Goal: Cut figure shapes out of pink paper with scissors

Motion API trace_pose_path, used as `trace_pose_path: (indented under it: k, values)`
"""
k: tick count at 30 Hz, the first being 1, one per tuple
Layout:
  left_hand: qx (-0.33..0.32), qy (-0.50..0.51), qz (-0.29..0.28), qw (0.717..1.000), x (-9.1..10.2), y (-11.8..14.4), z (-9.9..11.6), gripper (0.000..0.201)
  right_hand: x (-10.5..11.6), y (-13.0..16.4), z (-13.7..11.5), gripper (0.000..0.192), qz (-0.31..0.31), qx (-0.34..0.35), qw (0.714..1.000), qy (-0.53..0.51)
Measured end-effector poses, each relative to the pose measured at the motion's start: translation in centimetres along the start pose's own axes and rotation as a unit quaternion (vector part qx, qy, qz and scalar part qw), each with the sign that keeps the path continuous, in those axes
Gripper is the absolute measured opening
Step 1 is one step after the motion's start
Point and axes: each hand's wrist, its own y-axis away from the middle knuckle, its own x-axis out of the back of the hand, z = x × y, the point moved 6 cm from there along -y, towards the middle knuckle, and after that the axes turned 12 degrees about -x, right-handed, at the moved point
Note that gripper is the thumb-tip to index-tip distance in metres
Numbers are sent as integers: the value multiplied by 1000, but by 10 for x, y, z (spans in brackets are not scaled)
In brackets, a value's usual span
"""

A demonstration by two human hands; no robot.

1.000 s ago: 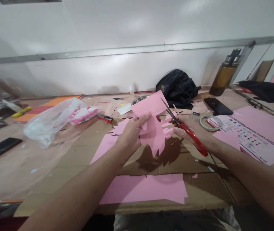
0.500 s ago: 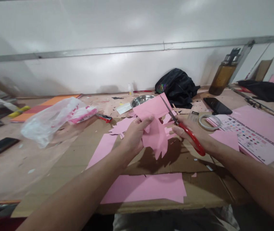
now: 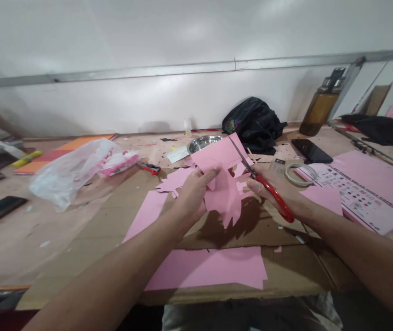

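My left hand (image 3: 196,186) pinches a partly cut sheet of pink paper (image 3: 222,195) between thumb and fingers, above the cardboard. Its lower edge is cut into pointed shapes. In my right hand (image 3: 268,188) are red-handled scissors (image 3: 274,197), their blades slanting up and left across the paper's right side. Whether the blades are parted is hard to make out. Behind my left hand lies a pink cutout (image 3: 175,180) with jagged edges. Larger pink sheets (image 3: 210,269) rest on the cardboard (image 3: 93,239) below my hands.
Around the cardboard are a plastic bag (image 3: 75,170), a red utility knife (image 3: 150,168), a steel bowl (image 3: 203,143), a black bag (image 3: 253,124), a brown bottle (image 3: 321,103), phones (image 3: 311,151), a tape roll (image 3: 300,174) and a printed paper pack (image 3: 358,197). A white wall stands behind.
Almost nothing differs. The scissor blades have shifted very slightly left at the paper's upper right edge; both hands keep their holds.
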Motion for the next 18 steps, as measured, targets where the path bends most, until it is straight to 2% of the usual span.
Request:
trace_pose_path:
  k: [18]
  values:
    - [23, 20, 14, 999, -1, 3, 0, 32, 2, 2, -2, 39, 11, 23, 1000, 1]
